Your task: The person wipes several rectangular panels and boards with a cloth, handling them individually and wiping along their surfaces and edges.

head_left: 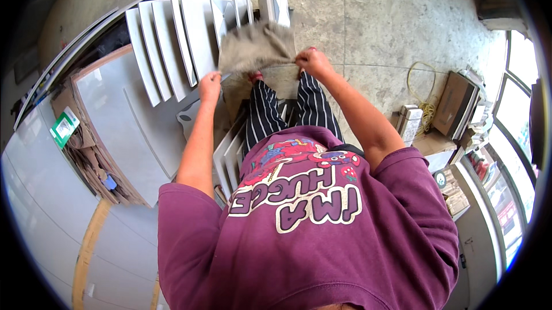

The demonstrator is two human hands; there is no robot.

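Note:
A brownish-grey cloth (256, 46) is stretched out in front of me, its far part blurred by motion. My left hand (210, 84) is closed at the cloth's near left corner. By its near right corner, my right hand (314, 61) pinches the same cloth. Below and beyond it stand several white panels (198, 28) on edge in a row, partly covered by the cloth. My feet and striped trousers show just on the near side of the cloth.
Large pale sheets (123, 114) lean at the left, with torn cardboard (95, 163) and a green-and-white label (64, 127) beside them. At the right, a coiled yellow cord (426, 115) lies near a cardboard box (454, 103). Concrete floor (379, 16) spreads ahead.

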